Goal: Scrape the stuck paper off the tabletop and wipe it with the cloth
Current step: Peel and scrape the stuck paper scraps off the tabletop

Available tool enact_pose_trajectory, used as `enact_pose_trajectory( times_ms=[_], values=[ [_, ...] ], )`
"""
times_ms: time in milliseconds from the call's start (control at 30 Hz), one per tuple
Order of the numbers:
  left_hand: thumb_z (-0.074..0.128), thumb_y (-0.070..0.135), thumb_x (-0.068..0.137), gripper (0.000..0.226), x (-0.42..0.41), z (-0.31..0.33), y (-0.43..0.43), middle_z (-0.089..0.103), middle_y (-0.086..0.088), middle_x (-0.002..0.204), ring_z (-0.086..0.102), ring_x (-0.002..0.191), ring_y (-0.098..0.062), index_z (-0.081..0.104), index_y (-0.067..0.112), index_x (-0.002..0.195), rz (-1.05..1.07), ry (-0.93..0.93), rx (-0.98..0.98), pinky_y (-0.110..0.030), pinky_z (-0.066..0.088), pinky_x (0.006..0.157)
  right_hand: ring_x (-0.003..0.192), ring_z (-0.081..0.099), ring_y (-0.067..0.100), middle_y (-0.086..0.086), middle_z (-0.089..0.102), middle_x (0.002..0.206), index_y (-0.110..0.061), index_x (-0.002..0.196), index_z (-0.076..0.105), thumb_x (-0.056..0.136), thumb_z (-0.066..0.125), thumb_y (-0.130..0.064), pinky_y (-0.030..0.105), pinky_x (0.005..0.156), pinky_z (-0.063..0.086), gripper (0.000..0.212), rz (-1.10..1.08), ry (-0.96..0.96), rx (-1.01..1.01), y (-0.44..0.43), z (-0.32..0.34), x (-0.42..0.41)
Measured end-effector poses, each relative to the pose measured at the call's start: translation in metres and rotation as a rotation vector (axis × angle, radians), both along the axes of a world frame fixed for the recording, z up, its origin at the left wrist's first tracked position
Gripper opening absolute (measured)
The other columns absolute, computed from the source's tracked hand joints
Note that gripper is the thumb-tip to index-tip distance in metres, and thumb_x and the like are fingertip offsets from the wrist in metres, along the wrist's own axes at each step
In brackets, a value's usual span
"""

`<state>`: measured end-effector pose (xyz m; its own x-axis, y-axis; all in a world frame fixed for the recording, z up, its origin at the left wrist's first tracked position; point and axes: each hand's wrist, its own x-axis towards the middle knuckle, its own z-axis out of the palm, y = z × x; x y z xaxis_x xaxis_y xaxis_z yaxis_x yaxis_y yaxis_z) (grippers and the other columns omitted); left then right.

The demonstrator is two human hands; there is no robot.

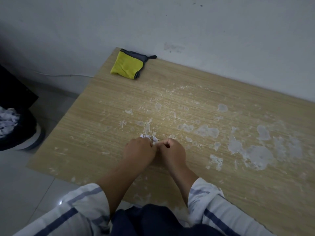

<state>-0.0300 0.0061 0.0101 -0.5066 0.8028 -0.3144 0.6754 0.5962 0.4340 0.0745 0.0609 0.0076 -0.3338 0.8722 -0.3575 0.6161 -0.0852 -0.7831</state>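
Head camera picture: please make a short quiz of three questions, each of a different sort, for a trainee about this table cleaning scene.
1. True or false: the yellow cloth lies folded at the far corner of the tabletop, beside the wall, and no hand touches it.
2. Multiple choice: the largest white patches of stuck paper lie (A) to the left of the hands, (B) to the right of the hands, (C) under the cloth.
3. Fill in: the left hand and the right hand meet over a small clump of white ____.

Key: 1 true; 2 B; 3 paper.
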Motion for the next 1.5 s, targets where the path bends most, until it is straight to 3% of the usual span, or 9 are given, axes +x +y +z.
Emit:
enact_pose_trajectory(
  times_ms=[133,267,400,733,933,1100,1300,1500],
  values=[
    [0.039,0.041,0.088,0.034,-0.001,-0.006,0.005,0.066,-0.003,0.086,0.058,0.088,-0.024,0.062,0.017,0.079,-0.060,0.126,-0.067,-0.038,0.045,0.079,0.067,0.054,0.007,-0.002,0.063,0.080,-0.015,0.077,0.066,0.085,0.059,-0.025,0.020,0.051,0.038,0.014,0.065,-0.082,0.123,0.000,-0.009,-0.001],
    [0.040,0.039,0.088,0.033,-0.001,-0.006,0.006,0.065,-0.004,0.097,0.055,0.097,-0.023,0.064,0.018,0.092,-0.082,0.176,-0.134,-0.038,0.041,0.085,0.065,0.054,0.013,-0.001,0.060,0.074,-0.013,0.075,0.061,0.085,0.059,-0.027,0.028,0.054,0.042,0.017,0.115,-0.123,0.151,0.000,-0.011,-0.002],
    [0.040,0.041,0.088,0.035,-0.001,-0.005,0.007,0.066,-0.003,0.097,0.057,0.096,-0.023,0.066,0.018,0.092,-0.075,0.172,-0.159,-0.039,0.041,0.087,0.065,0.054,0.013,0.000,0.058,0.075,-0.016,0.074,0.056,0.085,0.058,-0.032,0.029,0.053,0.041,0.019,0.132,-0.157,0.136,0.003,-0.013,-0.003],
    [0.036,0.055,0.088,0.049,-0.003,0.000,0.003,0.066,-0.004,0.095,0.056,0.098,-0.024,0.066,0.016,0.087,-0.046,0.194,-0.197,-0.041,0.036,0.088,0.057,0.048,0.014,0.003,0.057,0.069,-0.013,0.071,0.054,0.082,0.052,-0.020,0.026,0.046,0.032,0.013,0.159,-0.163,0.120,0.003,-0.008,-0.002],
    [0.035,0.050,0.091,0.046,-0.004,0.003,-0.001,0.065,-0.005,0.099,0.056,0.099,-0.024,0.065,0.015,0.092,-0.032,0.188,-0.217,-0.040,0.036,0.089,0.059,0.046,0.013,0.002,0.055,0.071,-0.014,0.074,0.053,0.080,0.055,-0.024,0.028,0.049,0.034,0.012,0.147,-0.102,0.101,0.003,-0.009,0.000],
    [0.036,0.039,0.092,0.038,-0.002,0.000,-0.001,0.065,-0.004,0.100,0.057,0.099,-0.024,0.065,0.016,0.095,-0.039,0.208,-0.223,-0.040,0.037,0.090,0.058,0.042,0.015,0.001,0.050,0.070,-0.015,0.076,0.048,0.081,0.055,-0.037,0.028,0.048,0.031,0.023,0.185,-0.128,0.098,0.004,-0.009,-0.004],
    [0.033,0.052,0.091,0.050,-0.004,0.004,-0.005,0.067,-0.004,0.095,0.059,0.096,-0.024,0.067,0.015,0.091,-0.041,0.182,-0.231,-0.042,0.039,0.089,0.062,0.041,0.017,0.002,0.048,0.079,-0.015,0.084,0.043,0.084,0.048,-0.036,0.027,0.047,0.023,0.022,0.298,-0.212,0.167,0.006,-0.009,-0.006],
    [0.045,0.041,0.084,0.028,-0.011,0.020,-0.012,0.062,0.000,0.084,0.058,0.087,-0.021,0.059,0.017,0.077,-0.008,0.114,-0.171,-0.039,0.040,0.086,0.064,0.042,0.017,0.001,0.047,0.078,-0.016,0.083,0.043,0.088,0.044,-0.031,0.028,0.050,0.026,0.016,0.304,-0.202,0.169,0.005,-0.011,-0.005]
  ],
)
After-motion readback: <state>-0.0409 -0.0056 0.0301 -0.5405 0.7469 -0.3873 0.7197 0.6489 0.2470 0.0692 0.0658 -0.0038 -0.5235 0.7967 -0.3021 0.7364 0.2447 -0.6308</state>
